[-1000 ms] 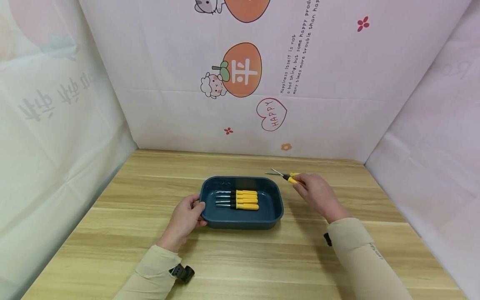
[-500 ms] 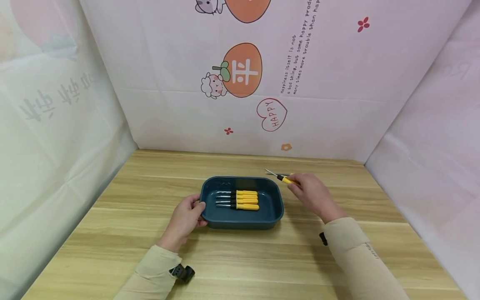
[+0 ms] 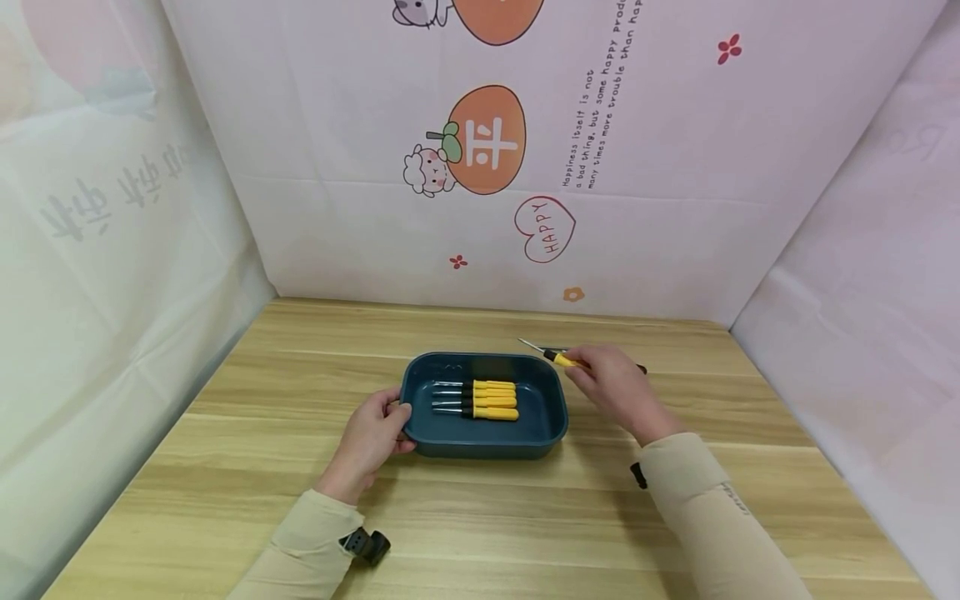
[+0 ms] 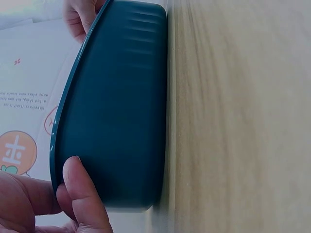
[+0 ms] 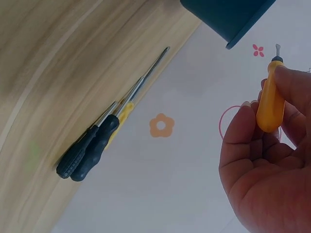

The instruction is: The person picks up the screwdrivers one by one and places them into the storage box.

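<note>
The right hand point(image 3: 615, 385) pinches a yellow-handled metal screwdriver point(image 3: 558, 358) near the far right corner of the dark-teal, rectangular plastic tray point(image 3: 487, 450); a snagged shaft could drag it if the left hand point(image 3: 371, 433), gripping its left end, slackens.

Beige sleeves point(image 3: 296, 546) have black gear point(image 3: 365, 546) at both cuffs point(image 3: 681, 467), dark lettering point(image 3: 736, 498) marking the right one.
</note>
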### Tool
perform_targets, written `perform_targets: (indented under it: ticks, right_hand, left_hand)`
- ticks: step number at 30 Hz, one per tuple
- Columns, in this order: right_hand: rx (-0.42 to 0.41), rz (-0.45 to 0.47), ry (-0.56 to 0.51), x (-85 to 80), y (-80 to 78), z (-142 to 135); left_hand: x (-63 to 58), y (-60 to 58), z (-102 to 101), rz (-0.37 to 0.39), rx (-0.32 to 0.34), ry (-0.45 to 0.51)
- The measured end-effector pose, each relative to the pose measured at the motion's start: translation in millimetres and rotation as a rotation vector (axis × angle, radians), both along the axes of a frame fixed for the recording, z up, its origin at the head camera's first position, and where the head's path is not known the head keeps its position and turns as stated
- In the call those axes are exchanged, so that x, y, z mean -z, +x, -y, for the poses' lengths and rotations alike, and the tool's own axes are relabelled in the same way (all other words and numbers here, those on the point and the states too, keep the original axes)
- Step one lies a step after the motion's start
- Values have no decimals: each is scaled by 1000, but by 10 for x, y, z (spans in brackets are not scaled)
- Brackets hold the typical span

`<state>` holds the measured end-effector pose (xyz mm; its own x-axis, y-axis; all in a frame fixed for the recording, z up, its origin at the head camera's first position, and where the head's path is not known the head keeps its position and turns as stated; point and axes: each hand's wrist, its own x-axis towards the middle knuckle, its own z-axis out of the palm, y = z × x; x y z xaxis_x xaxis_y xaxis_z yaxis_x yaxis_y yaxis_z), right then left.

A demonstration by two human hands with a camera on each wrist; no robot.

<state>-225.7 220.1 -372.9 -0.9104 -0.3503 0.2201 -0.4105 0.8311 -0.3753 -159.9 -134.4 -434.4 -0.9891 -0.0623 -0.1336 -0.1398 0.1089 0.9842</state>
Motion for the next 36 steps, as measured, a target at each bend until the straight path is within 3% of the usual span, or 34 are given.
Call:
perform_targets:
  ticks: [22,36]
  right_hand:
    - [24,42,44,6,1,219]
    - [-43,34,44,30,-3,338]
  left_hand:
    - [-56,35,-19,-12,-4,22]
    - [-56,35,-16,-5,-5,23]
